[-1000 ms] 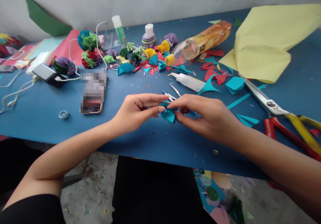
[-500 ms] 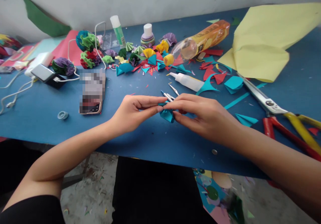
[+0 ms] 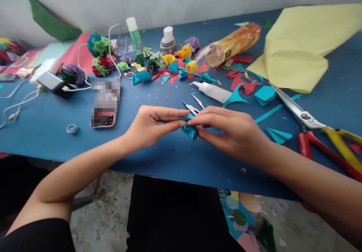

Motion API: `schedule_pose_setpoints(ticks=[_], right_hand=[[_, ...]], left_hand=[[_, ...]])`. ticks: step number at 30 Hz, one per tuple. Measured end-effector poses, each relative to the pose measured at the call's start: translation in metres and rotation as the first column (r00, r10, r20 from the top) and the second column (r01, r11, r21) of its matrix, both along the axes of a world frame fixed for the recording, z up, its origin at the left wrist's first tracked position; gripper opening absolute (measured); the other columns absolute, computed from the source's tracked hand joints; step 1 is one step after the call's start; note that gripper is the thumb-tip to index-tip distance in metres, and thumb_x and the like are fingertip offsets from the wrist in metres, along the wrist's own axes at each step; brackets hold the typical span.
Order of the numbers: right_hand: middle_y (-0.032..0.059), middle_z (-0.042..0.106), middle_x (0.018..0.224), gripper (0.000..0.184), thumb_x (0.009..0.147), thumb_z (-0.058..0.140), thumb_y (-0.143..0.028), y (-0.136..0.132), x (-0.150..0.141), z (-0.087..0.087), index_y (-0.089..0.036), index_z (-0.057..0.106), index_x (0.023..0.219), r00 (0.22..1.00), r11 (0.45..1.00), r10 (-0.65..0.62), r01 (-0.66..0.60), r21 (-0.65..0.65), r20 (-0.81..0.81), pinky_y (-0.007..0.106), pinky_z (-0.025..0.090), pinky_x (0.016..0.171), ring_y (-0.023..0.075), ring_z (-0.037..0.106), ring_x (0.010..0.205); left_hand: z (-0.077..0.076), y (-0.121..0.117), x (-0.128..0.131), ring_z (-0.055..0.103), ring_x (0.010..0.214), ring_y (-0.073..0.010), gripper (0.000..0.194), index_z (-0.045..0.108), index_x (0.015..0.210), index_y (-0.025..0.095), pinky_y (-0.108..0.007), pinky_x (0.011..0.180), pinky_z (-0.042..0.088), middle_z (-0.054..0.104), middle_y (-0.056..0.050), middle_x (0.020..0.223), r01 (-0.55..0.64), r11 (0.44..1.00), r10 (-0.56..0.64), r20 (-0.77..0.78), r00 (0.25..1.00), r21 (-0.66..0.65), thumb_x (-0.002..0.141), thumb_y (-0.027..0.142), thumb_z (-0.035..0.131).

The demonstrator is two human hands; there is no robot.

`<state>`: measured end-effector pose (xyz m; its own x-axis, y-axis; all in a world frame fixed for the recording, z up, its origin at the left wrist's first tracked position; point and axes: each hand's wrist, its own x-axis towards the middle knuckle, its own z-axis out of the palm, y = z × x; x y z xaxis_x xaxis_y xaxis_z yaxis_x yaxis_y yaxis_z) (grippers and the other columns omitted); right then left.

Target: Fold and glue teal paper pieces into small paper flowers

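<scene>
Head view: your left hand [image 3: 151,126] and right hand [image 3: 236,131] pinch folded turquoise paper [image 3: 190,130]. The label [image 3: 226,48] is illegible.

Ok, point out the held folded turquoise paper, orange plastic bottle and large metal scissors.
Folded turquoise paper [image 3: 189,132], head view: lower part.
Orange plastic bottle [image 3: 240,45], head view: body.
Large metal scissors [image 3: 306,116], head view: pivot screw.

Turquoise folded paper [image 3: 189,131], blue table [image 3: 152,158], white-and-green glue stick [image 3: 134,35], plain pale-yellow sheet [image 3: 295,48].
</scene>
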<state>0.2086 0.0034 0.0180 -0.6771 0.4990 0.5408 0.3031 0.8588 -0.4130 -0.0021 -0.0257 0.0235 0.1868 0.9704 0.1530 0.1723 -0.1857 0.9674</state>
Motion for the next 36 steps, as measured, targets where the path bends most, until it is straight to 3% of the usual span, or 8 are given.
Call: schedule_pose_setpoints(ticks=[6, 13, 24, 31, 36], right_hand=[[0.0012, 0.071, 0.091, 0.016, 0.091, 0.053, -0.018, 0.0011, -0.0012, -0.0036, -0.024, 0.064, 0.100, 0.998, 0.997, 0.040, -0.037, 0.071, -0.051, 0.019, 0.053, 0.067, 0.0100, 0.068, 0.078], [0.0010, 0.070, 0.090, 0.012, 0.089, 0.057, -0.014, 0.0003, -0.0009, 0.0001, -0.023, 0.061, 0.097, 0.996, 0.988, 0.087, -0.083, 0.128, -0.023, 0.018, 0.050, 0.066, 0.0094, 0.067, 0.078], [-0.0010, 0.073, 0.086, 0.012, 0.092, 0.055, -0.016, -0.0018, -0.0020, -0.0007, -0.025, 0.064, 0.091, 0.989, 0.970, 0.133, -0.118, 0.212, -0.060, 0.018, 0.051, 0.063, 0.0088, 0.068, 0.075], [-0.0018, 0.073, 0.086, 0.015, 0.092, 0.054, -0.014, -0.0015, -0.0018, -0.0019, -0.026, 0.063, 0.091, 0.980, 0.951, 0.190, -0.170, 0.260, -0.054, 0.020, 0.049, 0.062, 0.0082, 0.066, 0.069], [-0.0006, 0.074, 0.086, 0.017, 0.090, 0.055, -0.011, -0.0014, 0.0000, 0.0048, -0.026, 0.063, 0.090, 0.985, 0.951, 0.163, -0.144, 0.272, -0.049, 0.020, 0.050, 0.063, 0.0091, 0.068, 0.070]], left_hand=[[0.0011, -0.0007, 0.0010, 0.074, 0.072, -0.0182, 0.020, 0.077, 0.086, 0.017, -0.025, 0.069, 0.065, 0.078, -0.002, 0.077, -0.005, 0.997, 0.011, 0.079, 0.997, -0.074, 0.066, 0.017, 0.082], [-0.0003, 0.0026, 0.0014, 0.073, 0.067, -0.0167, 0.026, 0.072, 0.075, 0.012, -0.024, 0.065, 0.062, 0.075, -0.004, 0.070, 0.080, 0.988, -0.052, 0.198, 0.979, -0.135, 0.062, 0.030, 0.086], [-0.0004, 0.0071, 0.0032, 0.063, 0.056, -0.0060, 0.038, 0.068, 0.069, 0.010, -0.013, 0.056, 0.053, 0.066, 0.004, 0.057, 0.225, 0.947, -0.143, 0.327, 0.934, -0.230, 0.042, 0.017, 0.093], [-0.0016, 0.0061, 0.0029, 0.062, 0.058, -0.0081, 0.038, 0.065, 0.069, 0.010, -0.019, 0.058, 0.053, 0.065, 0.002, 0.061, 0.305, 0.918, -0.231, 0.283, 0.931, -0.255, 0.049, 0.027, 0.092], [-0.0022, 0.0073, 0.0025, 0.061, 0.061, -0.0076, 0.033, 0.067, 0.071, 0.011, -0.019, 0.061, 0.052, 0.065, 0.001, 0.064, 0.255, 0.955, -0.205, 0.289, 0.935, -0.150, 0.054, 0.027, 0.090]])
